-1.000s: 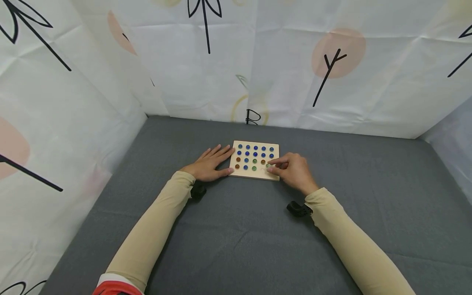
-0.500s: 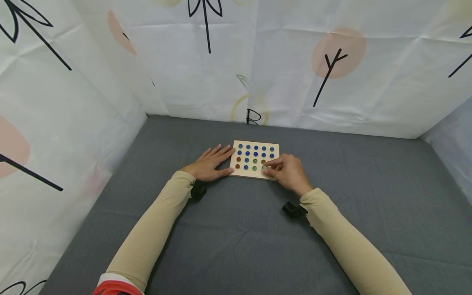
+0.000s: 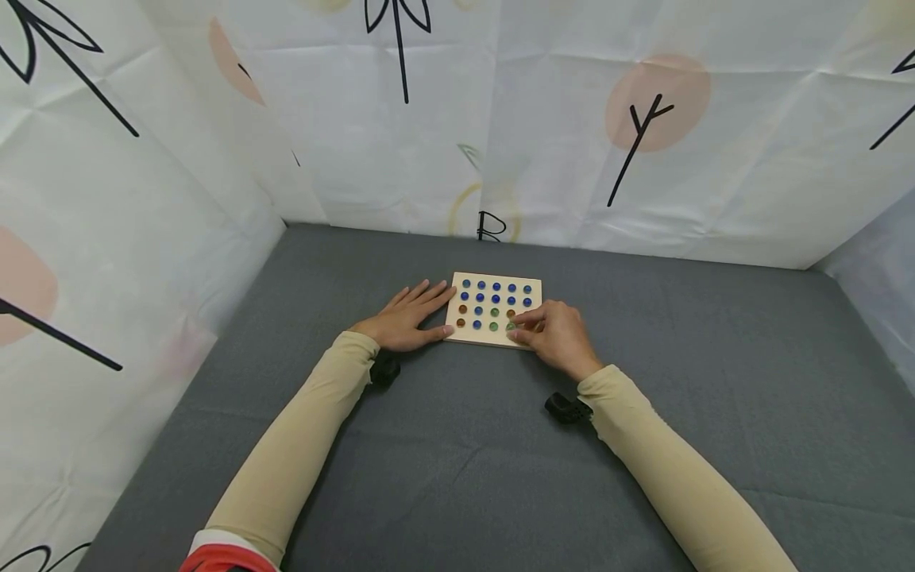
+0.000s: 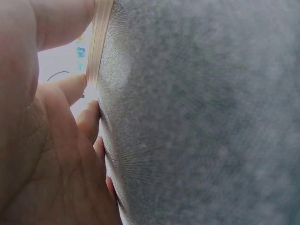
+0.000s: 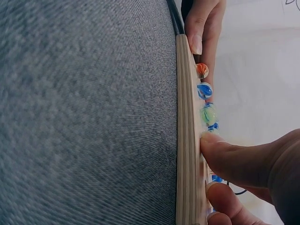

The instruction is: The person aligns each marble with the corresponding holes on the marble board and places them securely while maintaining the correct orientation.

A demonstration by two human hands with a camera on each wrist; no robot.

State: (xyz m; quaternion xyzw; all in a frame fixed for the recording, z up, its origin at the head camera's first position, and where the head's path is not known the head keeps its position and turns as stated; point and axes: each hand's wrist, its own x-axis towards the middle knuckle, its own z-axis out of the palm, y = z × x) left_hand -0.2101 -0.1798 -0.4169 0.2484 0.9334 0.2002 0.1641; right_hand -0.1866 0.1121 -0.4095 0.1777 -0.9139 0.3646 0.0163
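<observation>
A light wooden board (image 3: 500, 339) lies on the grey cloth, with rows of glass marbles in its hollows. Blue ones fill the two far rows; amber, blue and green ones sit in the two near rows. My left hand (image 3: 409, 319) is spread flat at the board's left edge, thumb and a fingertip touching it. At the near row's right part, my right hand (image 3: 561, 338) pinches a green marble (image 3: 511, 326) between thumb and index finger, down at the board's surface. In the right wrist view the thumb (image 5: 234, 157) hides that marble; another green marble (image 5: 208, 114) shows beyond it.
Grey cloth (image 3: 457, 477) covers the table around the board. White fabric walls (image 3: 557, 143) with printed leaf and tree shapes stand behind and at the sides. A dark wrist device (image 3: 567, 408) hangs under the right wrist.
My right hand has moved left along the near row with the green marble, from near the right edge to beside the other green one, and settled there. The left hand has stayed still.
</observation>
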